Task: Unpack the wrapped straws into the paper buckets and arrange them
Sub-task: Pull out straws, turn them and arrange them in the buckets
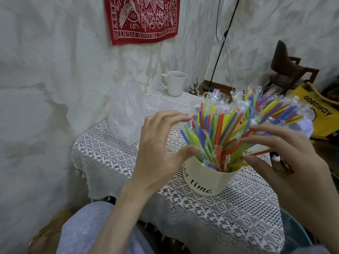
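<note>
We see the paper bucket (211,177) near the front of the lace-covered table (113,154), packed with wrapped straws (220,129) fanning upward. Left hand (161,142) flanks the bundle, fingers spread wide, tips touching straws. Right hand (286,153) mirrors it, fingers extended, brushing the straws. A second bunch stands just behind.
</note>
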